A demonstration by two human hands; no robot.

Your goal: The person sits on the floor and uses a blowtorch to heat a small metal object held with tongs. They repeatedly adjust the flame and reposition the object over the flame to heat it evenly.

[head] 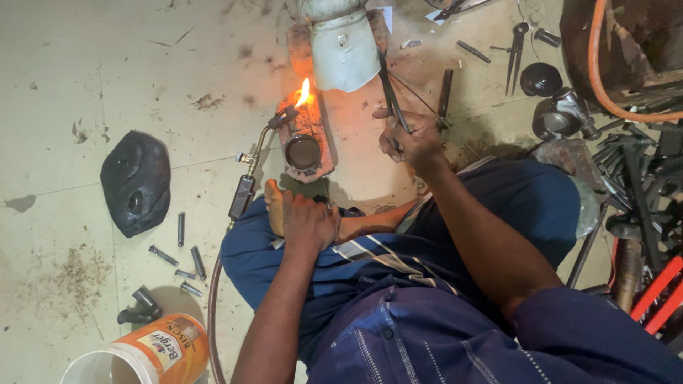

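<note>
I sit on the floor in blue clothes. My right hand (411, 141) is closed around dark long-handled tongs (390, 92) that reach up toward a grey metal pipe piece (344, 48). A gas torch (255, 171) lies on the floor with its flame (304, 92) burning at the brick (307, 128) below the pipe. A small round metal cup (303, 151) sits on that brick. My left hand (307, 224) rests on my bare foot, fingers curled, beside the torch handle.
A black rubber piece (136, 183) lies at left with several short metal pins (186, 249) near it. A white and orange bucket (146, 353) stands at bottom left. Piled metal tools (633, 178), an orange hose (605, 78) and red-handled tools (658, 291) crowd the right side.
</note>
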